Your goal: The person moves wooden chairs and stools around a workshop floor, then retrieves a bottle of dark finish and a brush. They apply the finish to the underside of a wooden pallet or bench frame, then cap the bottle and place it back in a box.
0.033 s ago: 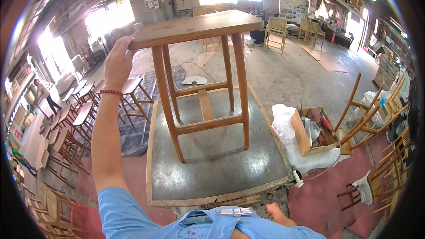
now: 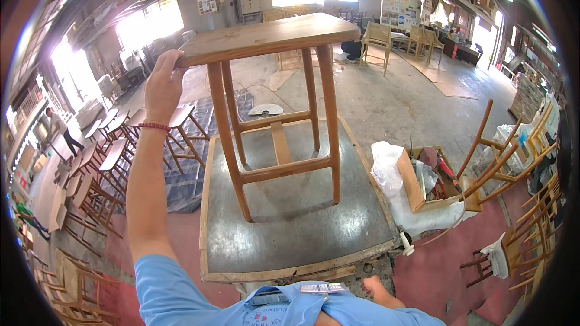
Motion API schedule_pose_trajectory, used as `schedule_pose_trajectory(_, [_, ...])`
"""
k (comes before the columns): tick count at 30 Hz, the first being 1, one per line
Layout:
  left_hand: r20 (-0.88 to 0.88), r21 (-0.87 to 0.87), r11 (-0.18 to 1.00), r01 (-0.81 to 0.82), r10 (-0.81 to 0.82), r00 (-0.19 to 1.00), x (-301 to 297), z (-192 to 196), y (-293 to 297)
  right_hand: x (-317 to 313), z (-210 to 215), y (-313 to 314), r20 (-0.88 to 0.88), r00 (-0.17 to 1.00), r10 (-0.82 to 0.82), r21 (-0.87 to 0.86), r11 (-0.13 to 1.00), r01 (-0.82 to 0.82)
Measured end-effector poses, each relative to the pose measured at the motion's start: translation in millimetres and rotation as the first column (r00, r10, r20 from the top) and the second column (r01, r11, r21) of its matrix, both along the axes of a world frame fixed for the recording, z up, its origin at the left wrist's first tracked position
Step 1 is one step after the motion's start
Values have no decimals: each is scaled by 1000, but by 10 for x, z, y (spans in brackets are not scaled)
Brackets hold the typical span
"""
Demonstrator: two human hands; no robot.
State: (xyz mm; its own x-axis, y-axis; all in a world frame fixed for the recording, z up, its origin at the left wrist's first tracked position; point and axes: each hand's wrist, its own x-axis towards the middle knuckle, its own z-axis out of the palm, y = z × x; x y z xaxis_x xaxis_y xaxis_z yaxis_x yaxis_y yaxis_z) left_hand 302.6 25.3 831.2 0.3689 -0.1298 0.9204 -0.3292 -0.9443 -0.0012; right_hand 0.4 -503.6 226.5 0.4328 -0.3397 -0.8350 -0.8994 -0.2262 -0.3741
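Note:
A wooden stool (image 2: 273,178) stands upright on a grey-topped work table (image 2: 290,247) with a wooden border. It has a flat seat, four slanting legs and low crossbars. Reaching up at the left, my left hand (image 2: 163,87) is closed round the left end of the seat, its fingertips over the edge. A red bead bracelet circles that wrist. My right hand (image 2: 379,293) hangs low beside my body, past the table's near edge and apart from the stool. Most of its fingers are hidden, so whether it holds anything cannot be made out.
Right of the table, an open box (image 2: 417,190) of tools sits on white wrapping (image 2: 426,217). A tilted chair frame (image 2: 492,169) and more chairs are farther right. Several stools (image 2: 115,156) crowd the left side. A co-worker (image 2: 63,130) is at the far left. A white nozzle (image 2: 407,243) hangs at the table's corner.

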Motion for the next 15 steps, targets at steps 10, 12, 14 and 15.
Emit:
schedule_pose_trajectory(10, [60, -152, 986, 64, -56, 997, 13, -113, -201, 2227, 2738, 467, 812, 236, 534, -217, 652, -727])
schedule_pose_trajectory(12, [39, -229, 967, 115, -108, 993, -9, -159, -249, 2743, 4079, 644, 914, 77, 399, -317, 818, -480])
schedule_pose_trajectory(14, [44, -288, 945, 155, -149, 988, -42, -174, -270, 3142, 5277, 856, 990, 136, -36, 90, 902, -422])
schedule_pose_trajectory(15, [41, -322, 933, 160, -155, 987, -70, -185, -271, 3256, 5736, 948, 984, 167, -65, 121, 929, -350])
